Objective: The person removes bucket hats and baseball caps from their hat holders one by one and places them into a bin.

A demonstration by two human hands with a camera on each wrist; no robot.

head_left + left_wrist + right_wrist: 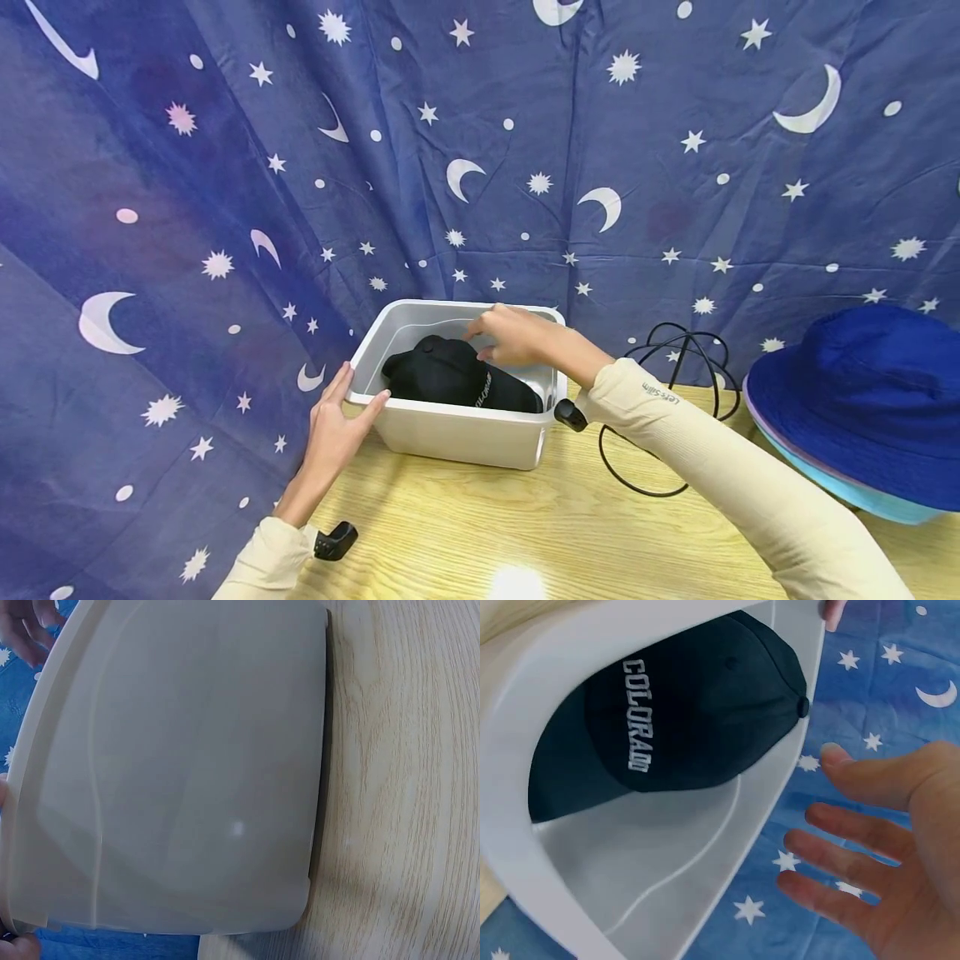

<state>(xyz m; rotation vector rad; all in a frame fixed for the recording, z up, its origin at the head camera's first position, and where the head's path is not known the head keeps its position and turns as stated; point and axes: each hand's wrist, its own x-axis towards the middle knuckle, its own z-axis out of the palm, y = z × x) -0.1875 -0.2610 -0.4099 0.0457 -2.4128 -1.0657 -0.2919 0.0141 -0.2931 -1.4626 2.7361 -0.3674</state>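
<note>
A black baseball cap (438,371) with white lettering lies inside a pale plastic bin (457,433). Its brim points right in the head view; the right wrist view shows the cap (705,697) crown and letters close up. My left hand (337,429) holds the bin's near left corner, thumb on the front rim and fingers along the left side. Over the bin, my right hand (517,333) hovers beside the cap with relaxed, spread fingers. Nothing is in that hand (885,847) in the right wrist view. The bin's outer wall (187,765) fills most of the left wrist view.
Stacked bucket hats (877,392), dark blue on top with light blue below, sit at the right. A black cable (660,494) lies coiled between them and the bin. Behind the wooden table (450,533) hangs a blue curtain (525,108) with moons and stars.
</note>
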